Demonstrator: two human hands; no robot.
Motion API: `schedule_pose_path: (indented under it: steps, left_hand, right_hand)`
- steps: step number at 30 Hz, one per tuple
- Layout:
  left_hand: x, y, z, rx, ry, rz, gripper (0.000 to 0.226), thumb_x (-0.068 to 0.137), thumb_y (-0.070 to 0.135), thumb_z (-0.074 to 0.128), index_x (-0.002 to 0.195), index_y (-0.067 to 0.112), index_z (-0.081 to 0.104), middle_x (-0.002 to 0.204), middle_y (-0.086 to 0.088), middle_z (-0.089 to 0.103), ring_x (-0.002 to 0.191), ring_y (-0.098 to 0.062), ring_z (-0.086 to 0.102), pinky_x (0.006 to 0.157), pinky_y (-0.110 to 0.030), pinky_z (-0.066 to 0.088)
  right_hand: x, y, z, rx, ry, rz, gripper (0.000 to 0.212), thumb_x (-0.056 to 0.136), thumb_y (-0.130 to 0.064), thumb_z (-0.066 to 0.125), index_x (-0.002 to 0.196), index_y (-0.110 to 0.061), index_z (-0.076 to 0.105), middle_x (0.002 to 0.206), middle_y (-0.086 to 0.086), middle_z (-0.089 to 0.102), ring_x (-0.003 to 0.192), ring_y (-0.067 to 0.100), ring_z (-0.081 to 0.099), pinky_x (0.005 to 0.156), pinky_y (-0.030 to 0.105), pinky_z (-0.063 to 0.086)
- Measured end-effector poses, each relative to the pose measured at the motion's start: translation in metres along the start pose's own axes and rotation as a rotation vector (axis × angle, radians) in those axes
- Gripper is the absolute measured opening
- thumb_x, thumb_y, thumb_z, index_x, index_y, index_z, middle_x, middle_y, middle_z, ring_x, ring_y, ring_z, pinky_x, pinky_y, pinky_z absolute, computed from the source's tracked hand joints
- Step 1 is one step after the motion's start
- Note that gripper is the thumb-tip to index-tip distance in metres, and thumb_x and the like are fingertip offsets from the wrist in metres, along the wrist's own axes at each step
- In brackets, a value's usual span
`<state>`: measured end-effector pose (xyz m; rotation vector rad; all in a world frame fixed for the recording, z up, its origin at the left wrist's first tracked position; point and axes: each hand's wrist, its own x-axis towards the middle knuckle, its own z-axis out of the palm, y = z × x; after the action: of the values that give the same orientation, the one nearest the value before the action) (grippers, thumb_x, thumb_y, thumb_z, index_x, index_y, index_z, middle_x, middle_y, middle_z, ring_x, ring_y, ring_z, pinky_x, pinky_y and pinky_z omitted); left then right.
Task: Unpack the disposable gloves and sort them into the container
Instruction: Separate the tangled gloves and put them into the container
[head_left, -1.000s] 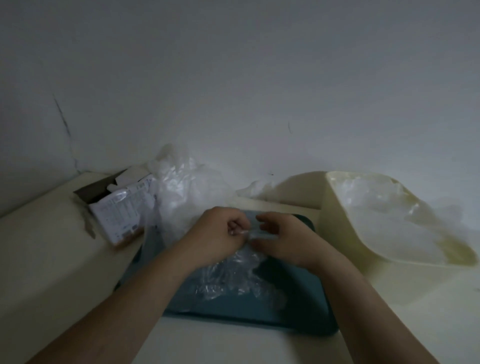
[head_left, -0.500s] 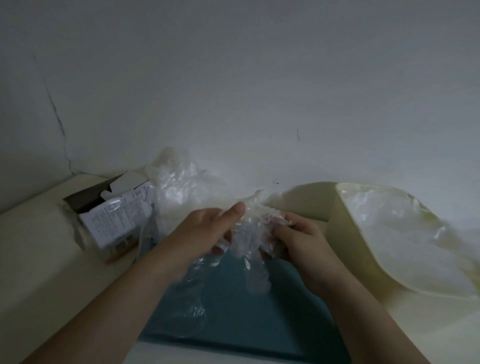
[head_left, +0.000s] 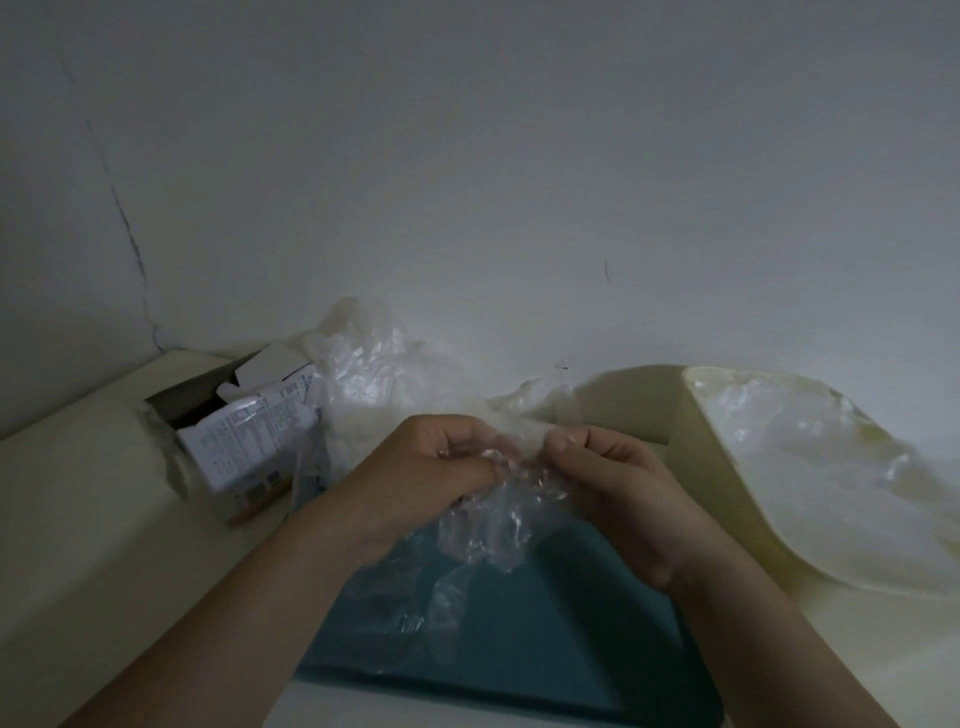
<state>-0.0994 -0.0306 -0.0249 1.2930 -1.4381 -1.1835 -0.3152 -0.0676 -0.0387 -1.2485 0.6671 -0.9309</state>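
Pinching glove (head_left: 488, 525) with left grip (head_left: 441, 462) and right grip (head_left: 608, 467), both curled tight on it, over tray (head_left: 571, 649) near tabletop front edge. Best to peel one layer slowly, without tearing, then drop into container (head_left: 696, 467) at right edge.

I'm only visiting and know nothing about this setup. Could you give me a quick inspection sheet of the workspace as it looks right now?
Surface: cream table with a teal tray on it; dim light.
Job's things: crumpled clear glove held above the tray; cream container at right with clear film inside; heap of clear plastic, likely gloves, against the wall.
Clutter: opened carton at left; loose plastic sheet on the tray.
Hands: left hand and right hand both pinch the glove.
Cables: nothing seen.
Surroundings: plain wall with a crack at left.
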Motion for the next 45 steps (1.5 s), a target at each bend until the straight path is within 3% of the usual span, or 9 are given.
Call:
schedule_pose_path:
  steps: [4, 7, 10, 15, 21, 29, 34, 39, 45]
  left_hand:
    - [-0.002, -0.001, -0.007, 0.063, -0.119, -0.051, 0.008, 0.091, 0.012, 0.079, 0.096, 0.018, 0.081, 0.087, -0.008, 0.076, 0.069, -0.016, 0.064, 0.064, -0.026, 0.053]
    - [-0.002, -0.002, -0.018, 0.167, -0.202, -0.105, 0.004, 0.088, 0.020, 0.083, 0.091, 0.018, 0.081, 0.078, -0.008, 0.073, 0.063, -0.020, 0.058, 0.056, -0.026, 0.051]
    - [-0.002, -0.002, -0.027, 0.200, -0.194, -0.113, 0.024, 0.082, 0.040, 0.084, 0.087, 0.017, 0.080, 0.081, -0.016, 0.073, 0.070, -0.025, 0.061, 0.062, -0.030, 0.054]
    - [0.001, 0.000, -0.025, 0.120, -0.109, -0.096, 0.050, 0.069, 0.066, 0.079, 0.111, 0.038, 0.078, 0.110, 0.014, 0.078, 0.106, -0.009, 0.073, 0.092, -0.031, 0.057]
    - [-0.002, -0.010, 0.008, -0.201, -0.252, -0.132, 0.047, 0.084, 0.020, 0.085, 0.127, 0.009, 0.071, 0.123, -0.012, 0.076, 0.119, -0.030, 0.070, 0.111, -0.049, 0.049]
    - [0.003, -0.005, 0.010, -0.304, 0.071, -0.073, 0.009, 0.086, 0.018, 0.081, 0.094, 0.015, 0.079, 0.095, -0.006, 0.078, 0.095, -0.018, 0.074, 0.089, -0.032, 0.056]
    - [0.005, -0.002, 0.009, -0.363, 0.254, -0.065, 0.009, 0.087, 0.023, 0.081, 0.093, 0.017, 0.078, 0.093, 0.000, 0.079, 0.091, -0.014, 0.074, 0.079, -0.029, 0.059]
    - [0.007, -0.001, -0.004, -0.419, 0.306, -0.096, 0.008, 0.085, 0.024, 0.083, 0.089, 0.021, 0.077, 0.081, -0.002, 0.070, 0.081, -0.026, 0.060, 0.068, -0.032, 0.050]
    - [0.006, 0.005, -0.027, -0.407, 0.341, -0.092, 0.011, 0.088, 0.031, 0.081, 0.082, 0.027, 0.074, 0.061, 0.002, 0.047, 0.044, -0.010, 0.032, 0.048, -0.020, 0.028]
  right_hand:
    - [0.001, -0.003, 0.003, 0.053, 0.252, -0.073, 0.017, 0.082, -0.016, 0.076, 0.072, -0.008, 0.066, 0.070, 0.012, 0.065, 0.062, 0.021, 0.060, 0.059, 0.028, 0.054]
    - [0.002, -0.005, -0.001, 0.125, 0.397, -0.095, 0.018, 0.083, -0.014, 0.079, 0.071, -0.012, 0.066, 0.071, 0.015, 0.063, 0.061, 0.024, 0.057, 0.064, 0.033, 0.052]
    - [0.002, -0.006, -0.002, 0.066, 0.455, -0.112, 0.017, 0.082, -0.015, 0.082, 0.072, -0.013, 0.068, 0.072, 0.019, 0.057, 0.061, 0.024, 0.047, 0.060, 0.032, 0.044]
    - [-0.001, -0.008, 0.002, 0.038, 0.269, -0.063, 0.011, 0.081, -0.014, 0.078, 0.073, -0.012, 0.071, 0.078, 0.022, 0.062, 0.065, 0.026, 0.054, 0.062, 0.033, 0.047]
    - [-0.004, -0.008, 0.003, -0.023, 0.040, -0.019, 0.018, 0.077, -0.014, 0.083, 0.085, -0.004, 0.071, 0.083, 0.020, 0.066, 0.073, 0.027, 0.062, 0.074, 0.037, 0.052]
    - [-0.003, -0.003, 0.004, -0.104, 0.092, 0.159, 0.060, 0.091, -0.056, 0.069, 0.118, -0.002, 0.071, 0.118, 0.029, 0.070, 0.101, 0.043, 0.068, 0.094, 0.054, 0.054]
    - [-0.002, 0.002, 0.012, -0.209, 0.200, 0.096, 0.041, 0.094, -0.049, 0.067, 0.077, -0.011, 0.070, 0.064, 0.018, 0.047, 0.047, 0.018, 0.037, 0.043, 0.023, 0.032]
    - [0.002, 0.010, 0.007, -0.250, 0.375, -0.003, 0.042, 0.094, -0.040, 0.073, 0.069, -0.007, 0.062, 0.062, 0.013, 0.045, 0.048, 0.015, 0.035, 0.044, 0.021, 0.029]
    - [0.001, 0.013, 0.000, -0.449, 0.550, -0.170, 0.041, 0.101, -0.032, 0.063, 0.068, -0.008, 0.066, 0.054, -0.007, 0.060, 0.051, 0.004, 0.054, 0.051, 0.014, 0.044]
